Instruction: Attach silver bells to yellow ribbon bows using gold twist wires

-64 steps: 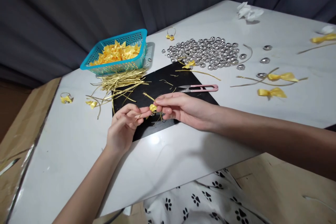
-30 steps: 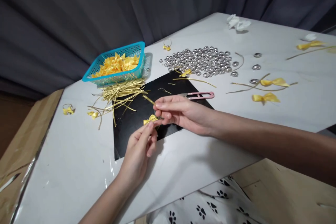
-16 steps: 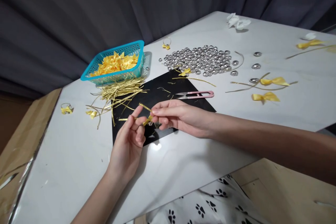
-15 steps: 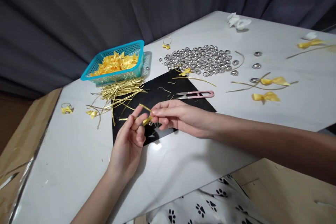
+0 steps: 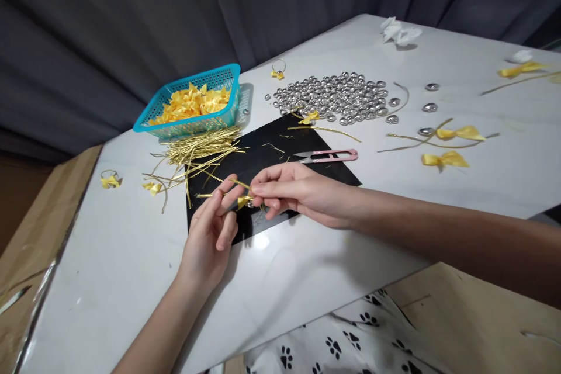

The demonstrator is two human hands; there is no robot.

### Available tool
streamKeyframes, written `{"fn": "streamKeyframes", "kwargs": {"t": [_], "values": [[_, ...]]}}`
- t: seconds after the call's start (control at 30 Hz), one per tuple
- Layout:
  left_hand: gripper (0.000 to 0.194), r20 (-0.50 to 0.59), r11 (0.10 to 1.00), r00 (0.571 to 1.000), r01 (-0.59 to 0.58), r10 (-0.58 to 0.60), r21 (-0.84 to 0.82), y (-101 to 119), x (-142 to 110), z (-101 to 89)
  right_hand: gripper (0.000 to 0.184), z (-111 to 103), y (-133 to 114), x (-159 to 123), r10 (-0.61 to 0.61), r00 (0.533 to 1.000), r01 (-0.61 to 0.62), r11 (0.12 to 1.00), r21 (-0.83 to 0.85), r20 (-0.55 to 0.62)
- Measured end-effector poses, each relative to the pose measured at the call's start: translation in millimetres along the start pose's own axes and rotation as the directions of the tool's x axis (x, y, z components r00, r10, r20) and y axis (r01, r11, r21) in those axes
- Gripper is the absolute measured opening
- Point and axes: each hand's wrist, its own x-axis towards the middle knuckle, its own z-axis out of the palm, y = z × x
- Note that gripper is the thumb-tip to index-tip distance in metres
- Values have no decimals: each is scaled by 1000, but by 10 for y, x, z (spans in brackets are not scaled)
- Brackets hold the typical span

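Over the black sheet, my right hand pinches a gold wire between thumb and forefinger. A small yellow ribbon bow with a shiny silver bead hangs just under those fingertips, partly hidden. My left hand is palm up, its thumb and forefinger closed on the same wire piece, with one end sticking out to the left. The left hand's lower fingers are loosely curled. Pink-handled thread snips lie beyond my right hand.
A blue basket of yellow bows stands at the back left, with a pile of gold wires before it. Many silver beads are spread behind the sheet. Loose bows, crumpled white tissue and a finished-looking bow ring lie around.
My left hand has shifted slightly left and its lower fingers have spread a little. The right hand has barely moved and keeps its pinch on the wire.
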Motion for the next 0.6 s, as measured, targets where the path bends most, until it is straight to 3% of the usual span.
{"fn": "streamKeyframes", "kwargs": {"t": [0.17,0.33,0.6], "values": [[20,51,969,987,-157,150,190,-5,-7,-20,9,-17,12,14,-20,999,19,999,-32,-31],[31,178,960,977,-159,119,231,25,-17,-62,8,-37,7,14,-82,997,82,991,-103,7],[28,129,942,977,-199,170,269,4,-6,-73,5,-72,5,45,-138,990,137,978,-159,6]]}}
